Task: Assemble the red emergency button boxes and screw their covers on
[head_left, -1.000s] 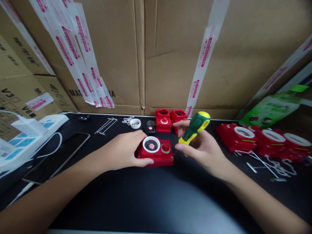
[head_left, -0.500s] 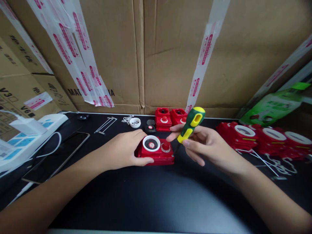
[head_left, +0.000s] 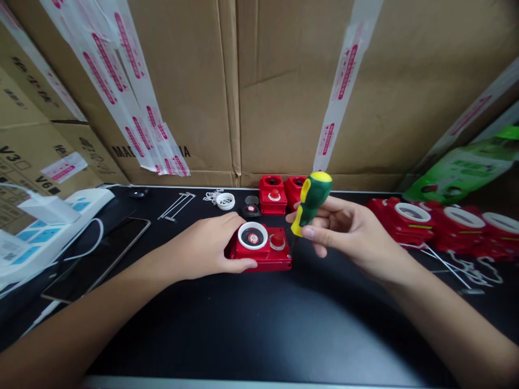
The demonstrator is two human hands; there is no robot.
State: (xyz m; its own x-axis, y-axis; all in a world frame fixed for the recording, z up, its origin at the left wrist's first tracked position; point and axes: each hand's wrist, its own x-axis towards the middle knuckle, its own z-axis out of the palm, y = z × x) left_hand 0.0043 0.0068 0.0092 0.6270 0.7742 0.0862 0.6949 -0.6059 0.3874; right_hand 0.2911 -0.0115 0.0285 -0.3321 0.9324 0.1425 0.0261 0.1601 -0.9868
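My left hand [head_left: 213, 246] grips the left side of a red box [head_left: 267, 263] that rests on the black table. On the box's top are a white ring [head_left: 252, 236] around a dark round window and a red knob [head_left: 278, 238]. My right hand [head_left: 344, 227] pinches the green and yellow handle of a screwdriver [head_left: 313, 201] just right of the box. The handle leans up and to the right. Its shaft points down near the box's right end and can hardly be made out.
Two more red boxes [head_left: 273, 195] stand behind, beside a white round cap [head_left: 225, 201]. Several red boxes [head_left: 458, 222] and a green bottle [head_left: 458, 167] are at the right. A phone [head_left: 97, 259] and a power strip [head_left: 87, 210] lie left. Cardboard [head_left: 284, 108] walls off the back.
The screwdriver has turned in my right hand, and more of its green side faces me. My right fingers have curled in closer. My left hand still holds the red box.
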